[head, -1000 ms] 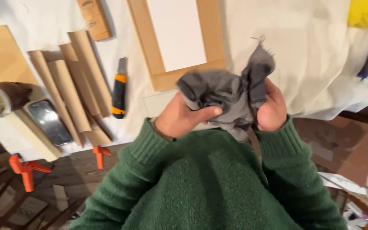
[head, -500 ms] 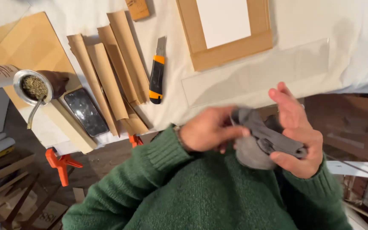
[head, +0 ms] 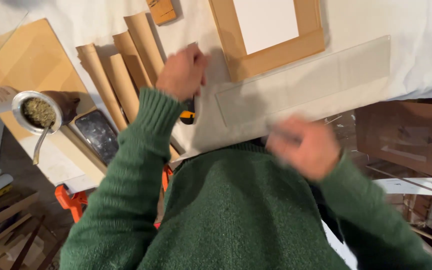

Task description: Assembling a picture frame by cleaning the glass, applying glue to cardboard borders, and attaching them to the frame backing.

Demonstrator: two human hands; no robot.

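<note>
The left hand is seen at about 11 o'clock from the frame's centre, raised over the white cloth-covered table, with the fingers curled loosely; nothing can be made out in its grasp. Just below it, at 6 o'clock from the hand, the orange-and-black end of a utility knife shows, mostly hidden by the green-sleeved wrist. Whether the hand touches the knife cannot be told. The right hand is blurred, at about 4 o'clock from centre, near the table's edge; whether anything is held cannot be told. A clear glass strip lies between the hands. A wooden picture frame lies at 12 o'clock, brown paper rolls at 10 o'clock, and a mate cup at 9 o'clock.
</note>
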